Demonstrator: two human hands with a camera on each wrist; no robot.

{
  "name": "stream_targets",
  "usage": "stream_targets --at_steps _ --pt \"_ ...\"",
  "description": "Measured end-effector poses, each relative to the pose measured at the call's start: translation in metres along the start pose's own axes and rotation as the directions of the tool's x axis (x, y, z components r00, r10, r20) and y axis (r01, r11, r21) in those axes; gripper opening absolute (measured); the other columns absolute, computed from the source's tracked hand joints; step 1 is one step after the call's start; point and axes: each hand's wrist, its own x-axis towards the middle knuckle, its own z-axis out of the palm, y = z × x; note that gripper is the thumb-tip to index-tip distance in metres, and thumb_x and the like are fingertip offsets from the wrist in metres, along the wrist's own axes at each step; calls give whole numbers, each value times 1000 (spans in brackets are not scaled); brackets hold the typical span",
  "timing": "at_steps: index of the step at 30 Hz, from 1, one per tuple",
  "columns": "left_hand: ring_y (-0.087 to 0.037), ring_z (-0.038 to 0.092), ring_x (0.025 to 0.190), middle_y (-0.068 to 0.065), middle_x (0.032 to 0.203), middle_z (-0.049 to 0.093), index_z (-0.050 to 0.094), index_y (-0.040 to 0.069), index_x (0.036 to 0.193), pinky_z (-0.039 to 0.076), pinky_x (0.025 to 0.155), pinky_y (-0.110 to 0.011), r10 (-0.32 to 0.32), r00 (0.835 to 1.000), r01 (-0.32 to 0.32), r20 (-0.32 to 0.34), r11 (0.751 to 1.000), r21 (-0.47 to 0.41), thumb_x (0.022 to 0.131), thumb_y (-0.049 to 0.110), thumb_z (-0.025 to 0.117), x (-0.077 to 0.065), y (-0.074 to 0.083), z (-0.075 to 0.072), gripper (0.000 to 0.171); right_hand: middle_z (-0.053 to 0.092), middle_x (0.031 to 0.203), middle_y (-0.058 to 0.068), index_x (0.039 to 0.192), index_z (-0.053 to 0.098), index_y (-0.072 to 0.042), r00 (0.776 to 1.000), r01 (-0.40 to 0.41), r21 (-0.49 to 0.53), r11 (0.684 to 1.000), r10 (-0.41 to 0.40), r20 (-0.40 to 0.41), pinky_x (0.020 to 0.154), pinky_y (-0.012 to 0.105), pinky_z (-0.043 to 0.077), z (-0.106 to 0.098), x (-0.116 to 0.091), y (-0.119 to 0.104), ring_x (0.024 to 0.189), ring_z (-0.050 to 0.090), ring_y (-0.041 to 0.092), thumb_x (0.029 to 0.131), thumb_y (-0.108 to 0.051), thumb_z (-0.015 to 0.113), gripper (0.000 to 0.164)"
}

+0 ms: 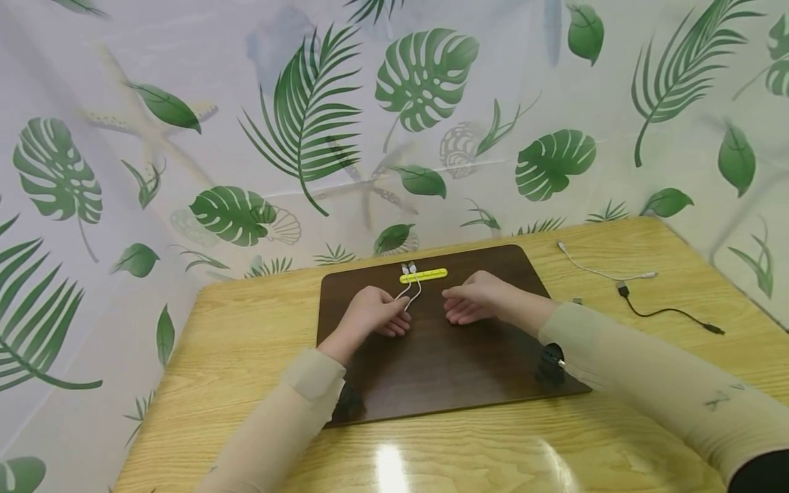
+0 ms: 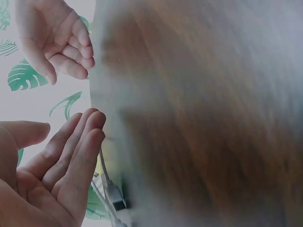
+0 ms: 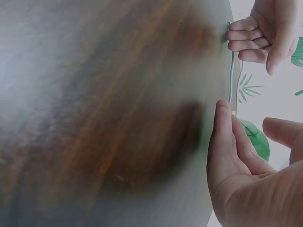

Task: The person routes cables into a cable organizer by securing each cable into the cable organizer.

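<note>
A yellow slotted strip [image 1: 434, 274], like a cable holder, lies near the far edge of a dark brown board [image 1: 444, 370]. Two white USB cables [image 1: 419, 291] cross its left end, plugs pointing away. Beside their near parts is my left hand [image 1: 376, 311], palm turned inward. In the left wrist view its thumb stands apart from the extended fingers, and a white USB plug [image 2: 115, 195] shows behind them. Whether the fingers touch a cable I cannot tell. Over the board's right half hovers my right hand [image 1: 477, 298], fingers loosely bent, holding nothing.
On the wooden table [image 1: 246, 356], right of the board, lie a short white cable [image 1: 604, 275] and a black USB cable [image 1: 653, 313]. A small grey piece [image 1: 577, 300] is partly hidden by the right sleeve. A leaf-patterned cloth [image 1: 493, 89] hangs behind the table.
</note>
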Motion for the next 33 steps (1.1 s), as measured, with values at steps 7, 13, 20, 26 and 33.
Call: stream_targets --at_steps 7,13,20,26,33 --pt "-12 76 63 -19 83 81 82 -7 90 66 64 -31 5 1000 -4 25 1000 -22 107 26 64 1 0 9 41 79 79 4 123 67 19 1000 -1 11 1000 1 11 69 22 64 -5 -7 8 68 76 8 111 -20 56 42" --pt "-13 77 65 -20 86 81 82 -6 91 66 65 -31 10 999 -9 45 1000 -21 108 27 63 0 5 14 41 80 82 5 122 67 19 1000 4 -2 1000 -4 6 71 23 65 -11 -14 14 71 76 8 110 -20 57 42" --pt "-14 77 65 -21 88 81 81 -6 92 66 65 -31 18 997 -16 77 1000 -21 108 27 63 3 11 23 41 79 81 4 121 67 18 1000 1 6 1000 -1 6 70 23 65 -19 -20 20 71 77 8 110 -20 57 41" --pt "-17 79 67 -22 89 81 82 -6 93 67 66 -32 30 994 -26 101 999 -39 108 27 62 4 15 30 41 80 83 3 121 68 17 1000 -4 4 1000 4 11 70 23 65 -24 -29 26 72 77 8 110 -22 58 41" --pt "-20 81 71 -22 90 82 82 -6 94 67 67 -32 33 991 -28 129 999 -38 109 27 62 5 17 40 41 80 83 4 122 68 16 1000 -25 17 1000 25 1 70 23 65 -29 -39 34 72 77 8 110 -22 58 41"
